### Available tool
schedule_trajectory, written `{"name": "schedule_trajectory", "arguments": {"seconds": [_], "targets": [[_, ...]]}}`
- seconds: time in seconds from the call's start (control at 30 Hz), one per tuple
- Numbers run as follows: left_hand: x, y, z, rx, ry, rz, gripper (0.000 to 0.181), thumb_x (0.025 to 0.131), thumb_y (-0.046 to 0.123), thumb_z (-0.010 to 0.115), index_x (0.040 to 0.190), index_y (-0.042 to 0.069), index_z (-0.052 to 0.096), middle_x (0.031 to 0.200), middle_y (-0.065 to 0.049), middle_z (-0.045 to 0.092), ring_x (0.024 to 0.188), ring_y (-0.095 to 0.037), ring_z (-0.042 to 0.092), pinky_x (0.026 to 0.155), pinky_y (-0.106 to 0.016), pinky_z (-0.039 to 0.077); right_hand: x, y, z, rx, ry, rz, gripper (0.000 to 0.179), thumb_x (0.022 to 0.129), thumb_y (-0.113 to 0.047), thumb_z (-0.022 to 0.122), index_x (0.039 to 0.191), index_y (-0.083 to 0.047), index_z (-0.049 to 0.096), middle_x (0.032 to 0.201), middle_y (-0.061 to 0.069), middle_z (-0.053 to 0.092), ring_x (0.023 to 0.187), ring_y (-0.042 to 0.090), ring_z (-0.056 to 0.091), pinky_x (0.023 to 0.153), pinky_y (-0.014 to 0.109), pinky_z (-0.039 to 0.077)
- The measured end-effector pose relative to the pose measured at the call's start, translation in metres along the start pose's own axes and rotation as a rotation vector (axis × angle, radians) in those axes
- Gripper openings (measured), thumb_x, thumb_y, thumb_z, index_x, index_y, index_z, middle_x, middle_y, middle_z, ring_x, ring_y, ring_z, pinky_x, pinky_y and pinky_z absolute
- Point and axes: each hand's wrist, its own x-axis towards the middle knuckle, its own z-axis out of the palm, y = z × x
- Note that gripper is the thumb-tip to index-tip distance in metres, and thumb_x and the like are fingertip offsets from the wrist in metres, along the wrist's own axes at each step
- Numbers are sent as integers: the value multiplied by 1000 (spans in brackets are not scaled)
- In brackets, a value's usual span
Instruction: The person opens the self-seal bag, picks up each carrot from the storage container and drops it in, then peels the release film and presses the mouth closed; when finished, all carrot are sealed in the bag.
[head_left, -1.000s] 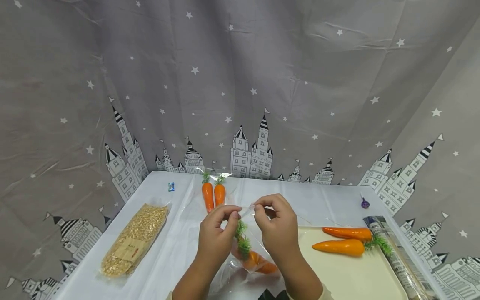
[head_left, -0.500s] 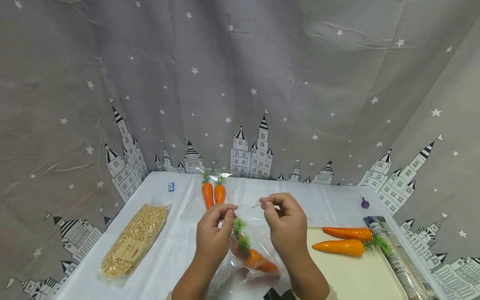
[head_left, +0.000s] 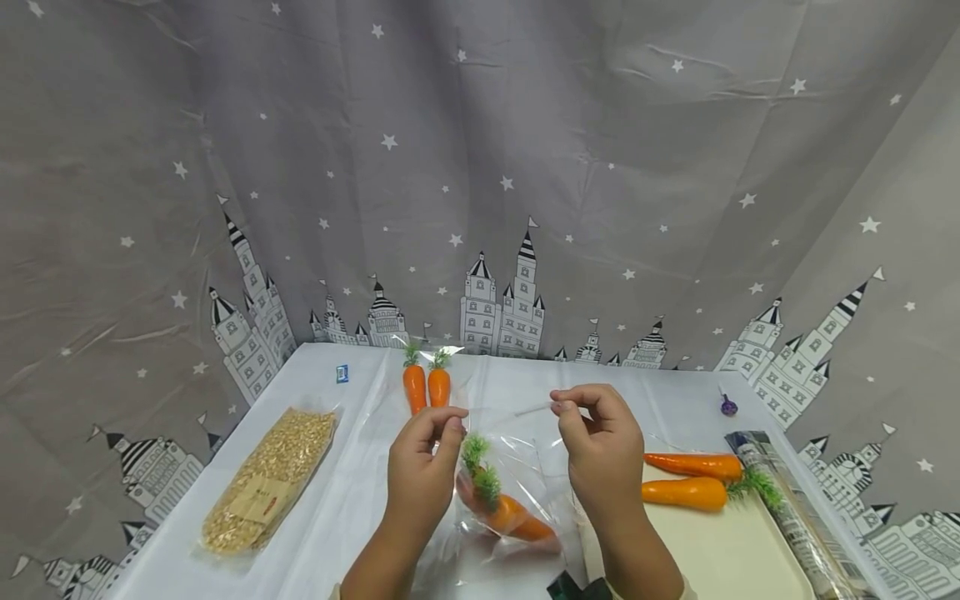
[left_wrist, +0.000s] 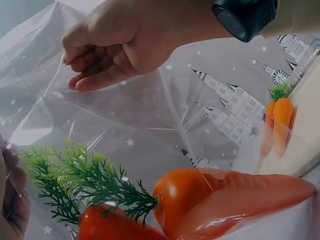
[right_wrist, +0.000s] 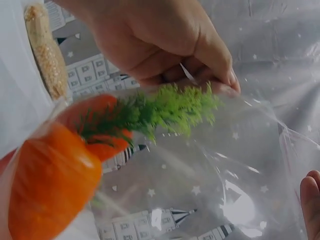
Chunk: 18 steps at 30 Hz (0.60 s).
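Note:
My left hand point(head_left: 425, 467) pinches one side of the mouth of a clear plastic bag point(head_left: 536, 458). Opposite it, my right hand point(head_left: 602, 446) pinches the other side, so the film stretches between them. Inside the bag lie two orange carrots point(head_left: 517, 521) with feathery green tops point(head_left: 480, 471). The left wrist view shows the carrots point(left_wrist: 185, 200) close up behind the film, with my right hand point(left_wrist: 117, 45) above them. From the right wrist, my left hand point(right_wrist: 172, 42) appears behind the film, close to the green leaves point(right_wrist: 165, 112).
Two more carrots point(head_left: 438, 387) in clear film lie at the back. A bag of grain point(head_left: 266, 483) rests on the left, a small blue packet point(head_left: 342, 374) beyond it. At right, a cream tray point(head_left: 705, 550) holds carrots point(head_left: 686, 493) beside a long plastic package point(head_left: 795, 517) and a purple trinket point(head_left: 729, 406).
My hands have spread apart, the right one moving well to the right and the left one slightly left. The bag's mouth is stretched wider between them; the carrots inside have barely shifted.

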Motion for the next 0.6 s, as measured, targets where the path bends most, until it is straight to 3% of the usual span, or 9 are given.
{"name": "schedule_trajectory", "arguments": {"seconds": [0.33,0.6], "targets": [[0,0,-2,28,2,-28,11,102,7,67,104,13,75,88,11,67,84,-10,65,78,-21,56,4,6,-16,44,68,-30,8,99,6,61,98,3,69,98,11,73,89,12,75,85,21,60],[-1,-1,-2,27,4,-47,10,103,9,66,105,13,76,88,10,67,84,-11,64,78,-20,56,7,5,-29,127,114,11,9,101,6,58,99,8,67,96,12,71,88,19,75,86,26,61]]}}
